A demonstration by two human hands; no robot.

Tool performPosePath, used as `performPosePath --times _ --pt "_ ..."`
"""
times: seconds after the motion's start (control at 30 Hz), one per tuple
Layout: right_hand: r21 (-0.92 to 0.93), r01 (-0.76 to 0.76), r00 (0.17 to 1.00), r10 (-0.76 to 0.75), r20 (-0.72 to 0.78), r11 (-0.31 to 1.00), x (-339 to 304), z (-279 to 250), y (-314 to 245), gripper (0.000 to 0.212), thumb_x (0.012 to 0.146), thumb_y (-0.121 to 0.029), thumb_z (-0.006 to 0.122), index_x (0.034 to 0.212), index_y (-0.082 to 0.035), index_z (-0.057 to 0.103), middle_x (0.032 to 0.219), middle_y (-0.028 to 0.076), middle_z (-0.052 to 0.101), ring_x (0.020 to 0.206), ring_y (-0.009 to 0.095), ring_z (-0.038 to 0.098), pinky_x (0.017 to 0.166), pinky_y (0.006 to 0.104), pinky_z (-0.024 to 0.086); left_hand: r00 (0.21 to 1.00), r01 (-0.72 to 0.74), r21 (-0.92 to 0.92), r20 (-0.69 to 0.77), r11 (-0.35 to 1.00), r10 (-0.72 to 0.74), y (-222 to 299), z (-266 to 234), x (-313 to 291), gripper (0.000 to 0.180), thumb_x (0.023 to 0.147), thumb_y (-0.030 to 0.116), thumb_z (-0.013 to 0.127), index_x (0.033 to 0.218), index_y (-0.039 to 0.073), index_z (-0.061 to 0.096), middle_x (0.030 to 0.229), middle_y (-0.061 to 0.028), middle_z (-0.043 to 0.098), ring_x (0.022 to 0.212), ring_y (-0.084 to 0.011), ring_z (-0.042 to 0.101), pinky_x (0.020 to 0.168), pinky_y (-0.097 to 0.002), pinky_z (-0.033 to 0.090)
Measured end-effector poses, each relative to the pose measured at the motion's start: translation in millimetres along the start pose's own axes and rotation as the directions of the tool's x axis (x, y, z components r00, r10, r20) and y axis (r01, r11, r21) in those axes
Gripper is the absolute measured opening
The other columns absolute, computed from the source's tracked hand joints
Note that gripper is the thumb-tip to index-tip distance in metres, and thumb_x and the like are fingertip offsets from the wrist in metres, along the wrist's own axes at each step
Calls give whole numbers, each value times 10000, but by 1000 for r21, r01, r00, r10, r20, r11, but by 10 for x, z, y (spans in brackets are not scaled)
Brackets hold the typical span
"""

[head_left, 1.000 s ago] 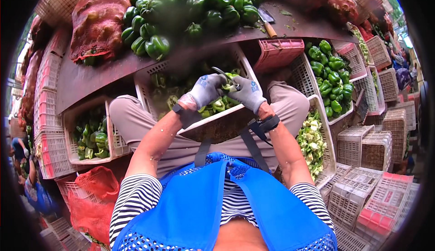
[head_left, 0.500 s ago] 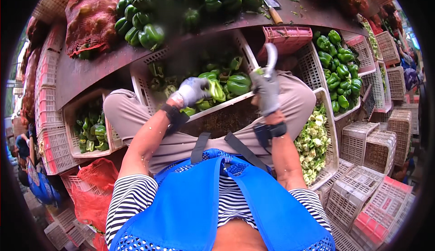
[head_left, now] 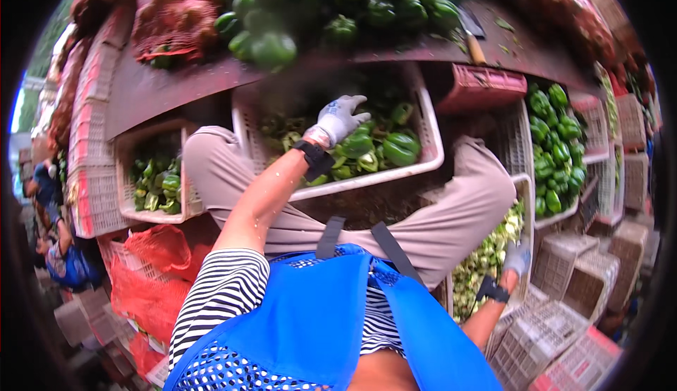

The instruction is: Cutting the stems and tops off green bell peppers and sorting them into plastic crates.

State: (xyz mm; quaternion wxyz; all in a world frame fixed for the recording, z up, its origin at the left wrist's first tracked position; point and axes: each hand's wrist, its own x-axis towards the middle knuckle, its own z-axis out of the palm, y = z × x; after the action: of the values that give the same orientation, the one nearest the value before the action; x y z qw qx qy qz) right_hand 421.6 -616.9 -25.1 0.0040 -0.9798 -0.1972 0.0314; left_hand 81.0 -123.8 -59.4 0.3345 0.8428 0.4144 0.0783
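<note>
My left hand (head_left: 340, 118), in a pale grey glove, reaches over a white crate (head_left: 338, 188) in front of my legs. Its fingers are spread and hold nothing. Under and beside it lie cut green bell pepper pieces and a larger green bell pepper (head_left: 401, 149). My right hand (head_left: 517, 258), also gloved, is low at the right, by the rim of a crate of pale green pepper trimmings (head_left: 486, 253). Its fingers are too small and unclear to show whether they are closed or grip anything.
Whole green bell peppers (head_left: 381, 10) are heaped on the dark table (head_left: 190, 84), near a wooden-handled knife (head_left: 474, 47). Right stands a crate of whole peppers (head_left: 557, 151); left, a crate of pepper pieces (head_left: 159, 186). Stacked crates (head_left: 95, 186) and red mesh sacks (head_left: 176, 10) crowd the sides.
My left hand has let go of a pepper piece and opened, a little farther forward. My right hand, which held a pale curved tool, has swung back and right to the trimmings crate.
</note>
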Motion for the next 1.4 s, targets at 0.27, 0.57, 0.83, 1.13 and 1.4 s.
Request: performPosePath --times 0.27,0.57,0.83,1.13,1.4 --pt "305 48 984 8 -178 951 157 -594 -985 282 901 -316 613 1001 -52 632 850 168 677 740 299 656 690 409 492 504 88 -42 -860 995 -81 -358 -1268 -69 498 812 250 741 1249 72 581 1182 -198 594 1010 -350 606 892 -427 484" --pt "397 466 881 -373 -290 791 -75 -916 -2447 168 879 -200 644 996 -80 658 863 140 682 769 298 669 700 381 514 604 478 -321 -556 818 -571 -413 -1570 396 864 699 442 813 1364 19 458 1339 -259 478 1218 -396 516 1023 -457 426" --pt "707 418 813 -582 -11 571 -438 -668 -3281 385 856 -182 654 1209 -73 545 914 158 671 790 252 658 716 364 499 968 -27 -975 30 -220 -250 -516 -1169 -137 348 898 382 580 1057 88 677 1007 -82 704 843 -231 689 725 -357 552" --pt "443 841 470 -826 -311 311 -838 -482 -4134 580 818 -146 647 1367 -161 461 775 189 655 705 372 650 630 471 499 968 102 -927 176 -360 -180 146 -628 -543 444 949 443 478 1204 102 606 1105 -72 688 974 -225 677 889 -412 560" --pt "364 847 480 -852 -207 389 -810 -242 -4111 837 773 -92 649 1499 -140 237 822 190 672 702 386 655 613 486 511 962 170 -947 219 -272 -161 438 -339 -785 442 968 452 464 1215 115 605 1132 -66 674 1003 -203 661 905 -379 546"
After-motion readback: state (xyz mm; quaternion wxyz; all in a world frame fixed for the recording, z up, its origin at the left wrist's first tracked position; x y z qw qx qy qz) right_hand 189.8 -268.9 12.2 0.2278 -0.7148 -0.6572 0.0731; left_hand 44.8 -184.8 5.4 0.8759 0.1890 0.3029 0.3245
